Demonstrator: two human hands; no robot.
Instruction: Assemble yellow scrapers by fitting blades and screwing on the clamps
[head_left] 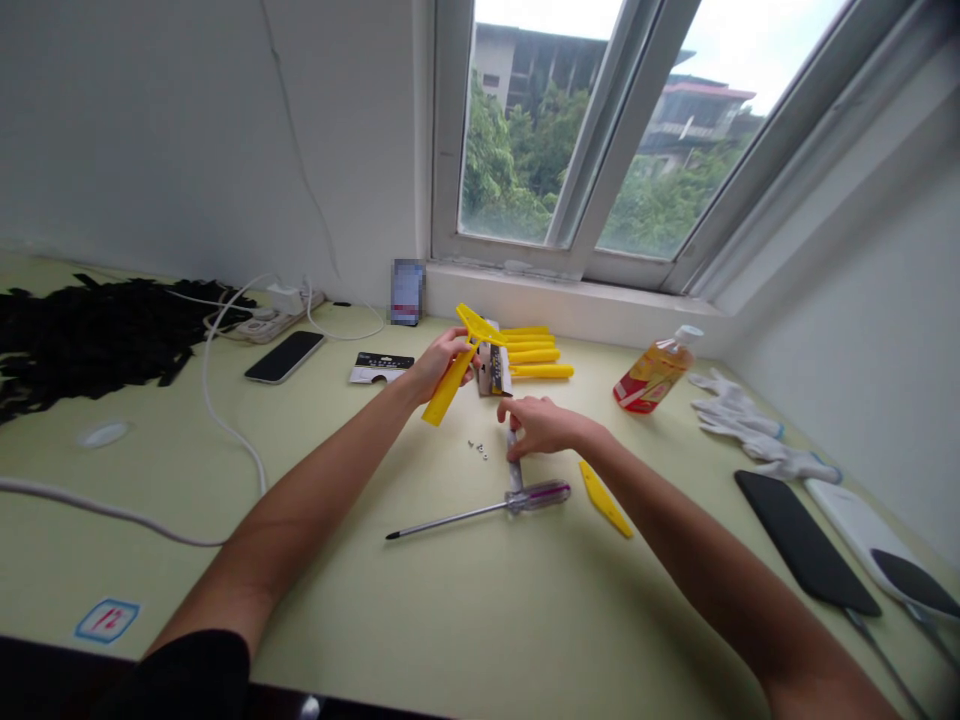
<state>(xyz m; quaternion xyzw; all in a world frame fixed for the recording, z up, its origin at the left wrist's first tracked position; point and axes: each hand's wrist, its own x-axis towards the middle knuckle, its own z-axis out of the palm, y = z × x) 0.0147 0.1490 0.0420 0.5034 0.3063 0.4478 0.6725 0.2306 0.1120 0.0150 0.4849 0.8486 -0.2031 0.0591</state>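
My left hand (441, 365) is shut on a yellow plastic T-shaped part (450, 385), tilted above the desk. My right hand (543, 427) grips a slim grey tool (514, 468) with its fingertips, and the tool's upper end is hidden by the fingers. Just below that tool lies a screwdriver with a clear purple handle (537, 497). Several small screws (478, 448) sit between my hands. Behind them are a row of yellow plastic bars (534, 355) and a packaged card (495, 370). A loose yellow strip (604, 498) lies right of my right hand.
A heap of black strips (97, 340), a black phone (285, 357), a power strip (271, 315) and white cables lie to the left. An orange-labelled bottle (654, 370), white gloves (750, 420) and black-and-white flat pads (802, 540) lie to the right. The window sill (570, 305) borders the far edge.
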